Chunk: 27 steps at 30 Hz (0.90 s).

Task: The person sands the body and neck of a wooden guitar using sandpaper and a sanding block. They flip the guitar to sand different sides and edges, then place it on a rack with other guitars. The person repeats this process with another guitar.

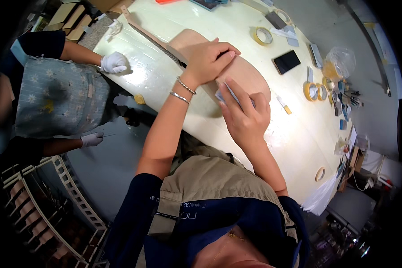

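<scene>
An unfinished pale wooden guitar (251, 73) lies across the white table, its long neck (149, 38) pointing to the far left. My left hand (210, 60) rests on the body, its fingers curled over the wood and a dark spot showing between thumb and fingers. Pinched in my right hand (248, 114) is a folded grey sheet that looks like sandpaper (223, 94), pressed against the near side of the body. The underside of the sheet is hidden by my fingers.
Right of the guitar lie a small yellow-handled tool (284, 105), a black smartphone (286, 61) and several tape rolls (311, 92). A plastic bag (339, 62) stands near the far edge. At left, a co-worker's gloved hand (114, 63) touches the table; a metal rack (44, 219) stands below.
</scene>
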Motion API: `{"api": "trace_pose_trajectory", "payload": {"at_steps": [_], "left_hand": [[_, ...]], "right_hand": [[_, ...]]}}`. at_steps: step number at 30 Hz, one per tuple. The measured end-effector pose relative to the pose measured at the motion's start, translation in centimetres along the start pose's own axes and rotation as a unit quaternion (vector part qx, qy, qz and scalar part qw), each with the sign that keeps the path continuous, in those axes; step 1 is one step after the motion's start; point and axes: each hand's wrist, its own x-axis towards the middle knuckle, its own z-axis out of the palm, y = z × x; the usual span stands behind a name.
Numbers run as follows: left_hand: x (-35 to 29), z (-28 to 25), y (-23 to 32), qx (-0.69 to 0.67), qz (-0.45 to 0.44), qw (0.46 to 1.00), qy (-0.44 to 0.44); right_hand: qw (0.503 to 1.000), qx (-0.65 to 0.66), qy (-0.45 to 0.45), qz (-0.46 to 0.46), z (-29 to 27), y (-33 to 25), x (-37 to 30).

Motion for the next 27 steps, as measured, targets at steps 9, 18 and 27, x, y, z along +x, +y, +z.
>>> {"api": "trace_pose_trajectory", "payload": {"at_steps": [9,18,27], "left_hand": [[-6.3,-5.1,-5.7,-0.112,-0.172,0.889,0.409],[-5.3,-3.8,-3.0,0.133,-0.091,0.917,0.365],[0.4,1.4,12.7,-0.036,0.224,0.960,-0.166]], "right_hand": [[0.999,0.040,-0.018,0.030,-0.4,-0.2,0.3],[0.998,0.049,-0.010,0.031,-0.6,-0.1,0.4],[0.975,0.189,-0.002,0.118,0.4,0.6,-1.3]]}}
